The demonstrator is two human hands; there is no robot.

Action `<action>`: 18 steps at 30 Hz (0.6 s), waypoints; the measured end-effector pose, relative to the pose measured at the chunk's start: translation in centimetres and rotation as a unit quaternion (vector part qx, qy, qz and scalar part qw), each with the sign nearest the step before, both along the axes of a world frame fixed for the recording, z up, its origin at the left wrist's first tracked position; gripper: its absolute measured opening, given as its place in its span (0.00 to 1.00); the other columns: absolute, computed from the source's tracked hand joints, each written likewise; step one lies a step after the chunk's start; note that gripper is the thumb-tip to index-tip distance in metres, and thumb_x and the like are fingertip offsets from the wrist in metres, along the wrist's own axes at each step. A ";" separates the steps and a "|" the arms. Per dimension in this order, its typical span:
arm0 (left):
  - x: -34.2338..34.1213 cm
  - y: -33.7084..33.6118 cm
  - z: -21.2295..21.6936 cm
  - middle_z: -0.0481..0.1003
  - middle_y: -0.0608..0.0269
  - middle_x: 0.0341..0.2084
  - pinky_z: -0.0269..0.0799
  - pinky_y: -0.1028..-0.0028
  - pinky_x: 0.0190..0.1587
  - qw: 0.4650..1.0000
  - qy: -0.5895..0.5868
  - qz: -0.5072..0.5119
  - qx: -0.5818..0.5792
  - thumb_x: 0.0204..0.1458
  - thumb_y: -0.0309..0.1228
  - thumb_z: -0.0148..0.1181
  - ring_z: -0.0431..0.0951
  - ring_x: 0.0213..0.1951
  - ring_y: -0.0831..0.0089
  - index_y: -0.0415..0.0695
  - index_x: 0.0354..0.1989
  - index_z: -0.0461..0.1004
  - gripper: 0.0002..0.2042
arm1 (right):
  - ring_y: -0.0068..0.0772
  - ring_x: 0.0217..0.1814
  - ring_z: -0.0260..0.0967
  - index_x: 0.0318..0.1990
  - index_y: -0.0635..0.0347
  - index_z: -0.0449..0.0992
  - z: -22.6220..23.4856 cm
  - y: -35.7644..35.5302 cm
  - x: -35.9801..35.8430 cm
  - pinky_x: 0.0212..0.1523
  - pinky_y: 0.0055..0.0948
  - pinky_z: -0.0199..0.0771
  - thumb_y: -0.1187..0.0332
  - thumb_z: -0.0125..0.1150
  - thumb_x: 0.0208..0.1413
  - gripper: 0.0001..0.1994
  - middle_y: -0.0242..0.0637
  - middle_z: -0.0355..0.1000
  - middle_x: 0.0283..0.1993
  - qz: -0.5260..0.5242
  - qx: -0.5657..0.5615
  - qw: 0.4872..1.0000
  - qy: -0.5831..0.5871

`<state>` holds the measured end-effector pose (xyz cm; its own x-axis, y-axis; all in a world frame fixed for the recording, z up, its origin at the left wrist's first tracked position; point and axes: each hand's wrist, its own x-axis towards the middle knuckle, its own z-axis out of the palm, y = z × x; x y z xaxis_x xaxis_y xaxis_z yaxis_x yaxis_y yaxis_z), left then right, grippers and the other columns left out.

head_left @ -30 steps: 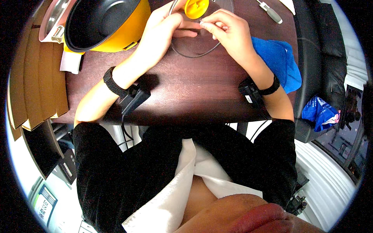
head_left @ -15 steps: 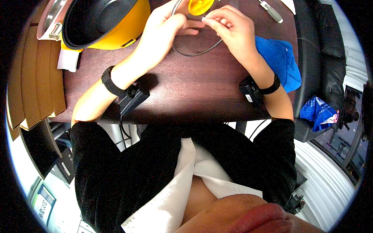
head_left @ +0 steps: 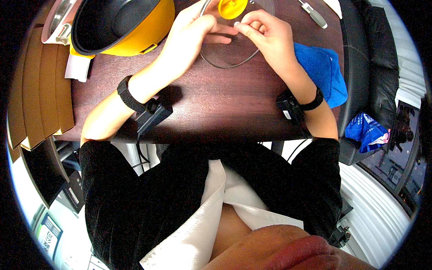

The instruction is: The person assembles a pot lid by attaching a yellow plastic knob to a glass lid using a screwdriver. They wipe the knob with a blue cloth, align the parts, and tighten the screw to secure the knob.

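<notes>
My left hand (head_left: 192, 35) is at the left rim of a clear glass lid (head_left: 220, 57), seeming to grip it, with some fingers stretched across toward the middle. A round yellow knob (head_left: 232, 7) sits on the lid near the upper edge of the view. My right hand (head_left: 268, 32) pinches a small whitish piece (head_left: 237, 24) between thumb and forefinger, just below the knob and close to the left fingertips. What exactly the piece is, I cannot make out. Both wrists wear black straps with dark modules.
A yellow pot with a black inside (head_left: 119, 22) stands at the far left, beside a pink-rimmed container (head_left: 56, 27). A blue cloth (head_left: 320, 72) lies right of my right forearm. A grey-handled screwdriver (head_left: 315, 15) lies at the far right; brown folders (head_left: 40, 85) stand along the left edge.
The lid has dipped slightly toward me. My right hand and its small piece have shifted a little, staying beside the left fingertips.
</notes>
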<state>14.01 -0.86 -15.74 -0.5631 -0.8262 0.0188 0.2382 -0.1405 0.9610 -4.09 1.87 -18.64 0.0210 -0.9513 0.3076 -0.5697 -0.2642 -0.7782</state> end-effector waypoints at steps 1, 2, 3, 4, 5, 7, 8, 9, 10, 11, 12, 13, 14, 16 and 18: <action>0.0 0.1 0.1 0.62 0.49 0.53 0.72 0.65 0.46 1.000 -0.007 0.008 0.016 0.47 0.28 0.38 0.74 0.44 0.57 0.35 0.61 0.49 0.28 | 0.19 0.15 0.61 0.27 0.58 0.73 -0.2 -0.1 0.0 0.17 0.21 0.60 0.66 0.64 0.45 0.08 0.31 0.65 0.15 0.005 0.006 1.000 0.004; 0.0 0.0 0.0 0.62 0.49 0.54 0.72 0.65 0.46 1.000 -0.003 0.004 0.027 0.47 0.28 0.38 0.74 0.44 0.56 0.35 0.60 0.49 0.28 | 0.19 0.15 0.60 0.27 0.58 0.73 -0.3 -0.2 -0.1 0.17 0.21 0.60 0.65 0.64 0.45 0.08 0.31 0.65 0.15 0.010 0.012 1.000 0.008; 0.0 -0.3 -0.1 0.61 0.48 0.54 0.72 0.65 0.45 0.999 0.002 0.000 0.038 0.47 0.28 0.38 0.74 0.43 0.56 0.35 0.60 0.50 0.28 | 0.19 0.15 0.60 0.27 0.58 0.73 -0.3 -0.2 -0.1 0.17 0.22 0.60 0.65 0.64 0.45 0.08 0.32 0.65 0.15 0.014 0.018 1.000 0.012; 0.1 -0.4 -0.3 0.61 0.48 0.54 0.73 0.65 0.45 0.999 0.007 -0.005 0.048 0.47 0.29 0.39 0.74 0.43 0.56 0.35 0.60 0.50 0.28 | 0.19 0.15 0.61 0.27 0.58 0.74 -0.3 -0.2 -0.1 0.17 0.22 0.60 0.65 0.64 0.45 0.08 0.32 0.65 0.14 0.014 0.021 1.000 0.018; 0.1 -0.4 -0.4 0.61 0.48 0.54 0.72 0.64 0.45 0.998 0.006 -0.002 0.057 0.47 0.29 0.39 0.74 0.43 0.55 0.35 0.59 0.50 0.28 | 0.20 0.15 0.61 0.27 0.58 0.74 -0.2 -0.2 -0.1 0.17 0.22 0.60 0.65 0.64 0.45 0.08 0.32 0.65 0.14 0.014 0.024 0.999 0.024; 0.1 -0.5 -0.4 0.61 0.47 0.54 0.72 0.63 0.45 0.997 0.003 0.004 0.075 0.46 0.29 0.39 0.74 0.43 0.54 0.36 0.59 0.51 0.27 | 0.20 0.14 0.61 0.27 0.57 0.74 0.0 -0.2 -0.1 0.17 0.23 0.60 0.65 0.64 0.45 0.08 0.32 0.65 0.14 0.011 0.023 0.999 0.028; 0.2 -0.6 -0.4 0.61 0.47 0.54 0.72 0.63 0.45 0.996 0.010 0.001 0.084 0.46 0.30 0.39 0.74 0.43 0.53 0.36 0.59 0.51 0.27 | 0.21 0.14 0.61 0.27 0.57 0.74 0.2 -0.2 -0.1 0.17 0.23 0.60 0.65 0.64 0.45 0.07 0.32 0.66 0.14 0.008 0.019 0.999 0.026; 0.3 -0.7 -0.5 0.62 0.47 0.53 0.72 0.63 0.45 0.996 0.017 -0.002 0.093 0.46 0.30 0.39 0.74 0.43 0.52 0.36 0.59 0.51 0.27 | 0.21 0.14 0.61 0.27 0.57 0.74 0.3 -0.3 -0.2 0.17 0.23 0.60 0.64 0.64 0.45 0.07 0.32 0.66 0.14 0.005 0.014 1.000 0.024; 0.3 -0.8 -0.5 0.62 0.47 0.53 0.72 0.62 0.46 0.994 0.025 -0.005 0.102 0.46 0.30 0.39 0.74 0.43 0.52 0.37 0.59 0.51 0.27 | 0.21 0.14 0.62 0.27 0.57 0.74 0.4 -0.3 -0.2 0.17 0.24 0.60 0.64 0.64 0.45 0.07 0.33 0.66 0.14 0.000 0.010 1.000 0.023; 0.4 -0.8 -0.5 0.62 0.47 0.53 0.71 0.62 0.46 0.994 0.026 -0.006 0.108 0.46 0.30 0.39 0.73 0.43 0.51 0.37 0.59 0.51 0.27 | 0.22 0.14 0.62 0.27 0.56 0.74 0.5 -0.3 -0.2 0.17 0.24 0.61 0.64 0.64 0.45 0.07 0.33 0.66 0.15 -0.005 0.005 1.000 0.022; 0.4 -0.9 -0.3 0.62 0.47 0.53 0.71 0.62 0.46 0.993 0.027 -0.007 0.114 0.46 0.30 0.39 0.73 0.43 0.51 0.37 0.59 0.51 0.27 | 0.22 0.14 0.62 0.27 0.56 0.74 0.5 -0.3 -0.2 0.16 0.24 0.61 0.64 0.64 0.44 0.07 0.33 0.67 0.15 -0.009 0.000 1.000 0.021; 0.3 -1.0 -0.3 0.62 0.47 0.52 0.71 0.61 0.46 0.992 0.028 -0.009 0.120 0.46 0.30 0.39 0.73 0.43 0.51 0.37 0.59 0.50 0.28 | 0.22 0.14 0.62 0.27 0.56 0.74 0.4 -0.3 -0.2 0.16 0.25 0.61 0.64 0.64 0.44 0.08 0.33 0.66 0.14 -0.010 0.004 0.999 0.030; 0.3 -0.9 -0.4 0.62 0.47 0.53 0.71 0.61 0.47 0.992 0.029 -0.009 0.119 0.47 0.30 0.39 0.73 0.43 0.51 0.37 0.59 0.50 0.27 | 0.23 0.14 0.62 0.27 0.56 0.74 0.2 -0.3 -0.2 0.16 0.25 0.60 0.63 0.64 0.44 0.08 0.33 0.66 0.14 -0.010 0.008 0.999 0.040; 0.4 -0.9 -0.8 0.62 0.47 0.53 0.71 0.61 0.47 0.993 0.032 -0.009 0.117 0.47 0.30 0.39 0.73 0.43 0.51 0.37 0.59 0.50 0.27 | 0.23 0.13 0.62 0.26 0.56 0.74 0.1 -0.2 -0.1 0.16 0.25 0.60 0.63 0.64 0.44 0.08 0.32 0.65 0.13 -0.008 0.015 0.998 0.060; 0.3 -0.6 -0.4 0.61 0.47 0.53 0.71 0.61 0.47 0.995 0.008 -0.005 0.099 0.47 0.30 0.39 0.73 0.43 0.51 0.37 0.59 0.50 0.27 | 0.23 0.13 0.61 0.25 0.56 0.73 0.1 -0.2 0.0 0.15 0.25 0.59 0.63 0.64 0.45 0.08 0.32 0.64 0.12 -0.003 0.019 0.996 0.082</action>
<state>14.30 -1.48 -16.11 -0.5715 -0.8093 -0.1355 0.2512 -0.3298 0.9100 -4.09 1.67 -18.59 0.0617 -0.9626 0.2637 -0.6922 -0.2316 -0.6835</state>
